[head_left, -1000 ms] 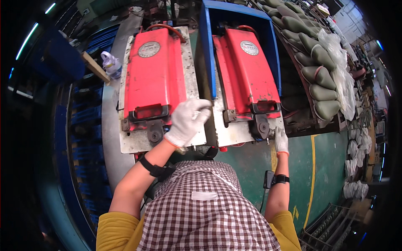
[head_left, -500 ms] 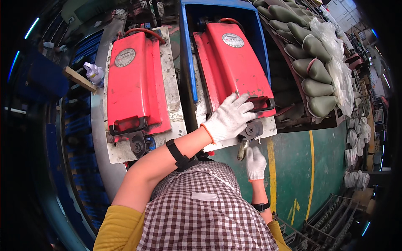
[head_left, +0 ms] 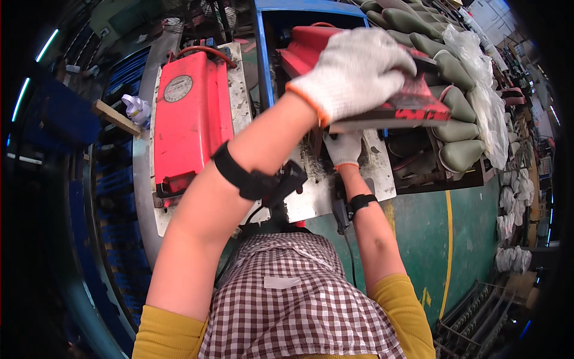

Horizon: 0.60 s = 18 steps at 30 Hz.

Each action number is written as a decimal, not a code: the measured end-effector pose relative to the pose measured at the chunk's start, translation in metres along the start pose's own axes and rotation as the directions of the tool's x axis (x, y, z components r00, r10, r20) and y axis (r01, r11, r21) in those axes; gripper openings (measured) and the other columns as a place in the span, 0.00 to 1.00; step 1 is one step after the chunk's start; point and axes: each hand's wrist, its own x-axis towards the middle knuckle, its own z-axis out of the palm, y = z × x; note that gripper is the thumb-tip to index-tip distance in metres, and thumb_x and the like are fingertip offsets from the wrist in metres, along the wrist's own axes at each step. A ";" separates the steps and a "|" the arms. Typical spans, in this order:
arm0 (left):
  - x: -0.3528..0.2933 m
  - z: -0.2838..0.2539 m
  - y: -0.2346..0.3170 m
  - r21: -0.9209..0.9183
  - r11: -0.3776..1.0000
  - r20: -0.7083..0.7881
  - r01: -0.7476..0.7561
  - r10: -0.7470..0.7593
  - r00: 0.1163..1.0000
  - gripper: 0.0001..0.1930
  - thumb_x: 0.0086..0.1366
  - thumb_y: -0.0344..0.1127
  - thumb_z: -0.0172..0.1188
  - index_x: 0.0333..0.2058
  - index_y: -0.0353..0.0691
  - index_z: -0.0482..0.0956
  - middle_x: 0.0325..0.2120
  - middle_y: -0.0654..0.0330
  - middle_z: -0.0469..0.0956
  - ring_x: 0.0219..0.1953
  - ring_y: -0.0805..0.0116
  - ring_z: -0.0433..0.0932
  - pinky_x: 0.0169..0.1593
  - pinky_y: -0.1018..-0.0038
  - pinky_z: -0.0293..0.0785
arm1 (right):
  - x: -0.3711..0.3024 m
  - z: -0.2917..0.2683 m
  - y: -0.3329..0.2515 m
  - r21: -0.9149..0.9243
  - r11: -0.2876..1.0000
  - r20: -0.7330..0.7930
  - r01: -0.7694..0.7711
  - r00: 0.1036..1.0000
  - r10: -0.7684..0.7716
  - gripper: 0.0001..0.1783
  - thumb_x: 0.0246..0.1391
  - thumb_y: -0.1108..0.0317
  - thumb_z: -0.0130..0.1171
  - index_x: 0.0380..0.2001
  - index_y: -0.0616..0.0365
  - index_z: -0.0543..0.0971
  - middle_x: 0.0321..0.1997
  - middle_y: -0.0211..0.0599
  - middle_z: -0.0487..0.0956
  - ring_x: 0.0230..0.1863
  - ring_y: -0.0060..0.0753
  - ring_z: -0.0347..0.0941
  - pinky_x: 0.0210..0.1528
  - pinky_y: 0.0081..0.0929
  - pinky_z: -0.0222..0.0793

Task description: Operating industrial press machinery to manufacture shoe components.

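In a white knitted glove, my left hand [head_left: 362,75] is closed round the black handle at the front of the right red machine cover [head_left: 418,96]. That cover is tilted up, its front edge raised off the whitish, stained base plate [head_left: 311,194]. Beneath the raised edge reaches my gloved right hand [head_left: 344,148]; its fingers are hidden by the cover, so I cannot tell what they touch. A second red cover [head_left: 194,119] lies lowered on its own plate to the left, with a round dial-like label and a black front handle.
A blue metal housing [head_left: 266,54] surrounds the back of the right machine. Several dark green shoe lasts [head_left: 457,146] fill a rack on the right, partly under clear plastic [head_left: 478,96]. A lilac bottle [head_left: 136,109] stands at left beside a wooden bar [head_left: 115,118].
My left hand has lifted the right red cover by its handle, from lowered to tilted up. My right hand has moved from beside the plate's front edge to beneath the cover.
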 end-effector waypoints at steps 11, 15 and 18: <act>-0.120 -0.067 0.002 -0.662 0.526 -0.010 0.534 -0.719 0.695 0.25 0.76 0.45 0.54 0.63 0.33 0.74 0.61 0.53 0.77 0.63 0.65 0.75 0.68 0.71 0.65 | -0.056 -0.098 0.005 0.595 -0.508 0.663 -0.622 0.738 -0.127 0.38 0.69 0.35 0.47 0.66 0.54 0.73 0.57 0.51 0.81 0.50 0.45 0.80 0.39 0.37 0.77; -0.239 -0.084 0.012 -0.708 0.137 0.265 0.693 -0.858 0.440 0.37 0.75 0.54 0.53 0.73 0.36 0.57 0.68 0.49 0.69 0.67 0.57 0.71 0.68 0.62 0.66 | -0.104 -0.116 -0.040 0.497 -0.565 0.714 -0.659 0.681 -0.165 0.42 0.66 0.32 0.48 0.69 0.52 0.70 0.63 0.52 0.78 0.54 0.49 0.79 0.44 0.44 0.79; -0.294 -0.104 0.048 -0.726 -0.099 0.425 0.680 -0.843 0.331 0.50 0.71 0.62 0.58 0.77 0.38 0.45 0.70 0.47 0.64 0.68 0.57 0.69 0.68 0.63 0.66 | -0.128 -0.122 -0.085 0.371 -0.549 0.716 -0.749 0.607 -0.344 0.45 0.62 0.30 0.52 0.71 0.51 0.68 0.67 0.48 0.75 0.57 0.47 0.76 0.55 0.49 0.77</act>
